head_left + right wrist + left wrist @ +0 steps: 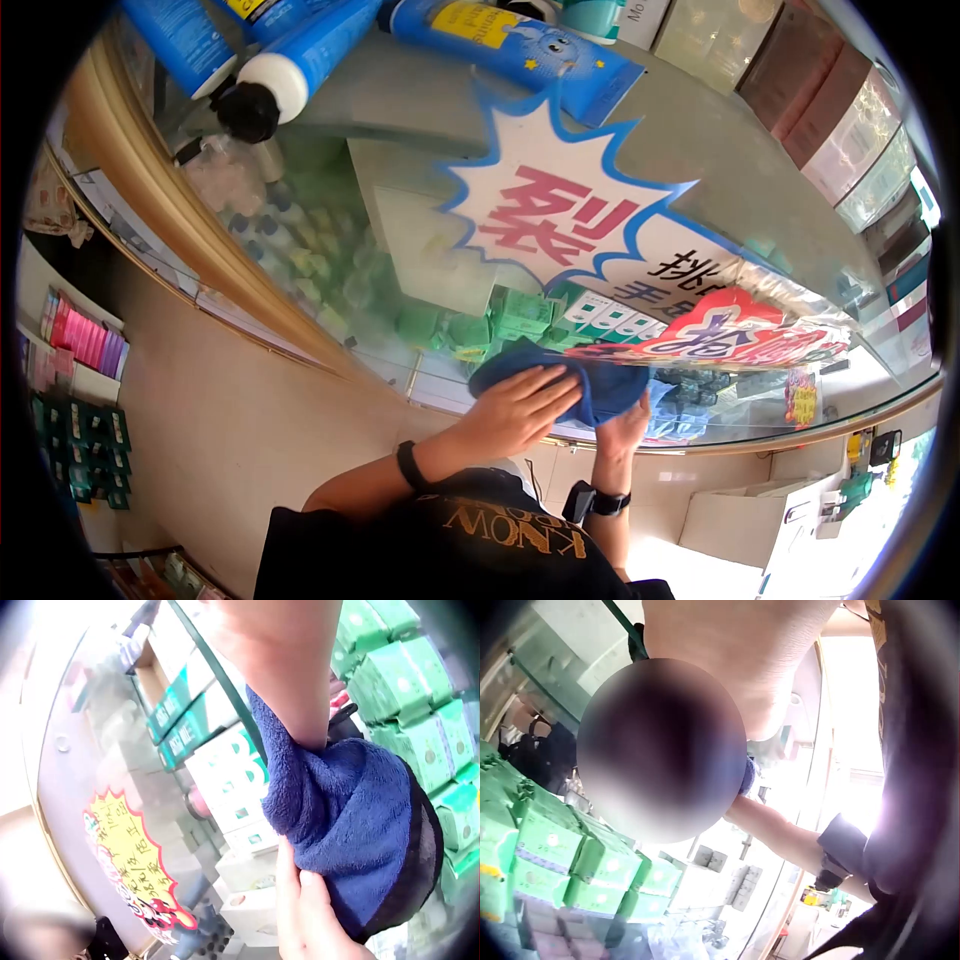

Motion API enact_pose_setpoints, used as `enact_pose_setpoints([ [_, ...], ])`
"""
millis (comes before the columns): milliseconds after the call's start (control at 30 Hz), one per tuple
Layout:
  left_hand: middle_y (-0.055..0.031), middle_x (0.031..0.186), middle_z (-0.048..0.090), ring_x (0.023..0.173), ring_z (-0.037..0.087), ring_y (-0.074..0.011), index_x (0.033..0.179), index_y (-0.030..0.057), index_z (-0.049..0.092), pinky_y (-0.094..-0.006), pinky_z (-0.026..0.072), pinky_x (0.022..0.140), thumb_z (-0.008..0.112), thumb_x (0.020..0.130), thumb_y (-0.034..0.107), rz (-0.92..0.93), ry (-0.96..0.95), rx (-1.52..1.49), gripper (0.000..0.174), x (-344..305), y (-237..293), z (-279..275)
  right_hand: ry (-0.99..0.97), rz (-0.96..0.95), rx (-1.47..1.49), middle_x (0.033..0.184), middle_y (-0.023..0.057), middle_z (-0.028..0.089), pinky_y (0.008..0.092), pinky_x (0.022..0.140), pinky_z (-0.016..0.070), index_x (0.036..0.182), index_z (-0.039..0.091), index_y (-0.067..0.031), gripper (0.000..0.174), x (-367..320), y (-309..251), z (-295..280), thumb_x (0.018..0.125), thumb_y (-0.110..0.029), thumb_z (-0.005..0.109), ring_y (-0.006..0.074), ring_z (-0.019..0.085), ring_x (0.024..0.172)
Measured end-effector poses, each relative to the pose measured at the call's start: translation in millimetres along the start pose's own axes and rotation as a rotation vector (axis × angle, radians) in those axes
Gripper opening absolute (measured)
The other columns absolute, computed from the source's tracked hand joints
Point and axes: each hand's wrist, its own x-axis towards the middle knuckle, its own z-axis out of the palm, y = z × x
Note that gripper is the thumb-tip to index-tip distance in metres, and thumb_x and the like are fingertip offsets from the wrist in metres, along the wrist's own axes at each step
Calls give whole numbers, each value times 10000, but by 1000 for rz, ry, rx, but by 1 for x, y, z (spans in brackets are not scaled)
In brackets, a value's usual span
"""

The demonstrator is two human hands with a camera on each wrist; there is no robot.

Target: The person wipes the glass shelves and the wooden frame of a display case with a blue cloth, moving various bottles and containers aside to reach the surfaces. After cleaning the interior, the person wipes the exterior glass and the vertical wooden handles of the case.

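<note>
A dark blue plush cloth (612, 388) with a black edge (390, 924) is bunched between both hands, close over the glass counter's near edge. My left hand (515, 405) lies across the cloth's left part, its fingers straight on top. From the right, my right hand (625, 428) grips the cloth, with most of its fingers hidden by the fabric. In the right wrist view the cloth hangs in folds around the right hand (281, 667), and left-hand fingers (313, 904) touch its lower edge. A blurred disc covers most of the cloth in the left wrist view.
Blue tubes (520, 45) lie on the glass counter (410, 130). A starburst sign (560, 205) and a red-edged sign (740, 330) stand in front of the hands. Green packs (551, 840) are stacked under the glass, near white-and-green boxes (229, 776). A curved wooden edge (200, 230) borders the counter.
</note>
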Motion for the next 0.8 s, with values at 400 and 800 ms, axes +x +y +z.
enact_pose_setpoints([
  [400, -28, 1465, 625, 1352, 583, -221, 1429, 113, 630, -395, 464, 1126, 712, 967, 320, -76, 99, 113, 513, -5, -10, -7, 162, -113, -734, 1421, 169, 615, 536, 1178, 411, 1312, 615, 8, 428, -84, -47, 27, 1053, -250, 392, 314, 553, 1359],
  [800, -39, 1473, 626, 1362, 572, -262, 1409, 103, 642, -446, 443, 1117, 730, 933, 225, -259, 131, 181, 499, -54, -33, -48, 461, -722, -2058, 756, 30, 644, 227, 590, 527, 1014, 654, -10, 157, -68, 19, 67, 945, -82, 776, 64, 595, 669],
])
